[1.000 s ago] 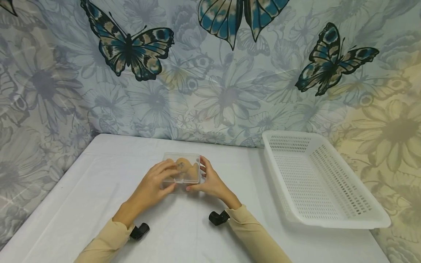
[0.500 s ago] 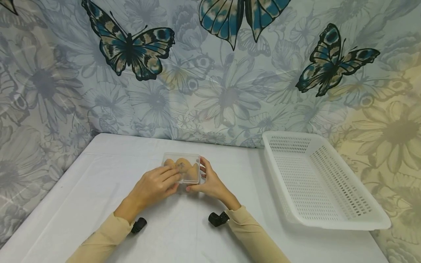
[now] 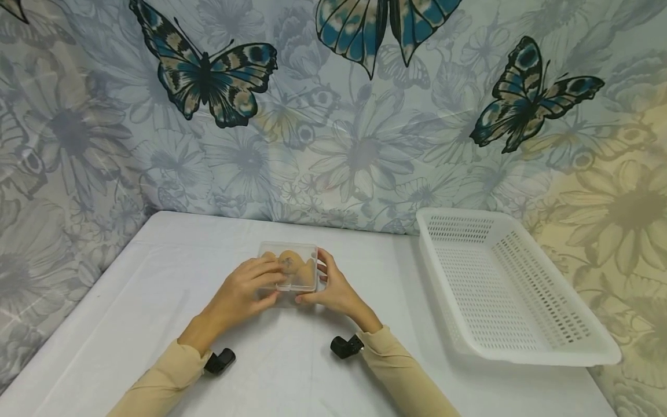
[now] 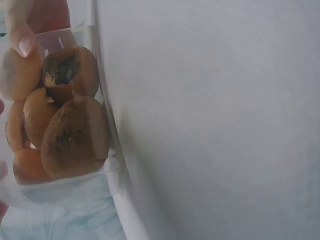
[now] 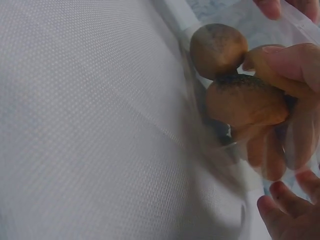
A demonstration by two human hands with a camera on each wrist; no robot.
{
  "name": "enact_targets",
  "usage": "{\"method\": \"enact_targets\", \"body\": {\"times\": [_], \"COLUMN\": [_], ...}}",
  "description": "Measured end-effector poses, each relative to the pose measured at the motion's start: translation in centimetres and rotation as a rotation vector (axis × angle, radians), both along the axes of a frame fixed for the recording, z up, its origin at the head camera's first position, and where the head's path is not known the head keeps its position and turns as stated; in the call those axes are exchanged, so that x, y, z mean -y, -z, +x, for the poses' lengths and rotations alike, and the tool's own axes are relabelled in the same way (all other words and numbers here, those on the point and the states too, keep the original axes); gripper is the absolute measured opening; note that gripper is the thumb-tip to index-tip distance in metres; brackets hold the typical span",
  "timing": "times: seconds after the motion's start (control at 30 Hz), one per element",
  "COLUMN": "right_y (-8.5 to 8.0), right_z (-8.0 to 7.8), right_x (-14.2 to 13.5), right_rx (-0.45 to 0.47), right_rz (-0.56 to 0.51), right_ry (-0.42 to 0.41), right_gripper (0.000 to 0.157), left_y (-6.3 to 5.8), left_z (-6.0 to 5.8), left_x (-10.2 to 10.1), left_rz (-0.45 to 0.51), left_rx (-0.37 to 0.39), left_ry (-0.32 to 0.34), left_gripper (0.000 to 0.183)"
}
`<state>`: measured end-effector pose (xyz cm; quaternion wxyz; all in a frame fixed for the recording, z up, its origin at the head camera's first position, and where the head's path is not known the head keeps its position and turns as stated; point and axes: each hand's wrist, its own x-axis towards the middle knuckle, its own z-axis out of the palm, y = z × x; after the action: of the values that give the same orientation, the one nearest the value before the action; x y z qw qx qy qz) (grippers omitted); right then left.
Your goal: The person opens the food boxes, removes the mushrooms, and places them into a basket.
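Taking the clear box as hub of the clock, 12 toward the wall; head view, left to right. Left sleeve, tan, comes in from 7. Printed butterfly at 11 on the flowered wall cloth. Black left wrist camera at 7, over the white-covered table. Left hand at 8: fingers across the lid's near-left part, thumb lower by the near edge; cannot tell if it grips. Those fingers block part of the view in.

Box itself: between the hands, left of table centre, lid down. Brown rounded pieces inside, some dark-patched, packed against one another; kind unclear. Whether the base touches the cloth, cannot tell.

Right hand at 4: gripping the box's right end, fingers round the side, thumb at the near edge, hiding some of that side. Right wrist camera at 5, right sleeve beyond it. White slotted basket at 3, well apart from both hands, outside their way. Second butterfly at 2, above the basket.
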<state>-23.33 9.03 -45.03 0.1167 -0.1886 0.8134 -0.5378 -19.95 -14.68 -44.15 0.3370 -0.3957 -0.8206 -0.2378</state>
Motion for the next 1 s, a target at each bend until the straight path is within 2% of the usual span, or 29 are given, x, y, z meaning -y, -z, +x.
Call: {"method": "enact_targets", "body": {"times": [0.13,0.23,0.37,0.47,0.57,0.7,0.83,0.93,1.0], "right_y": [0.1,0.2,0.2,0.1,-0.1,-0.2,-0.3,-0.4,-0.5], "right_z": [0.1,0.1,0.1,0.1,0.1,0.0,-0.2,-0.4,-0.5], "right_x": [0.1,0.1,0.1,0.1,0.1,0.0,0.0,0.1,0.1], "right_rx": [-0.002,-0.003,0.007,0.009,0.012,0.02,0.018,0.03,0.041], "right_rz": [-0.009,-0.011,0.005,0.016,0.021,0.013,0.018,0.04,0.045], "right_ry": [0.009,0.01,0.012,0.007,0.002,0.007,0.009,0.021,0.033], "right_gripper": [0.111,0.11,0.11,0.112,0.113,0.112,0.11,0.11,0.11], "left_y": [-0.8,-1.2,-1.4,-1.4,-1.5,-1.5,-1.6,-1.7,-1.7], "left_z": [0.0,-0.1,-0.4,-0.8,-1.2,-1.4,-1.4,-1.6,-1.9], "left_x": [-0.8,-1.3,-1.1,-0.9,-0.8,-0.7,-0.5,-0.2,0.0], "left_rz": [-0.173,-0.253,-0.325,-0.382,-0.424,-0.459,-0.479,-0.457,-0.398], "left_rx": [-0.237,-0.347,-0.482,-0.6,-0.683,-0.727,-0.724,-0.686,-0.598], "left_ry": [-0.07,-0.096,-0.084,-0.063,-0.033,-0.013,-0.021,-0.028,-0.02], "left_gripper": [0.026,0.025,0.02,0.031,0.036,0.034,0.035,0.037,0.034]}}
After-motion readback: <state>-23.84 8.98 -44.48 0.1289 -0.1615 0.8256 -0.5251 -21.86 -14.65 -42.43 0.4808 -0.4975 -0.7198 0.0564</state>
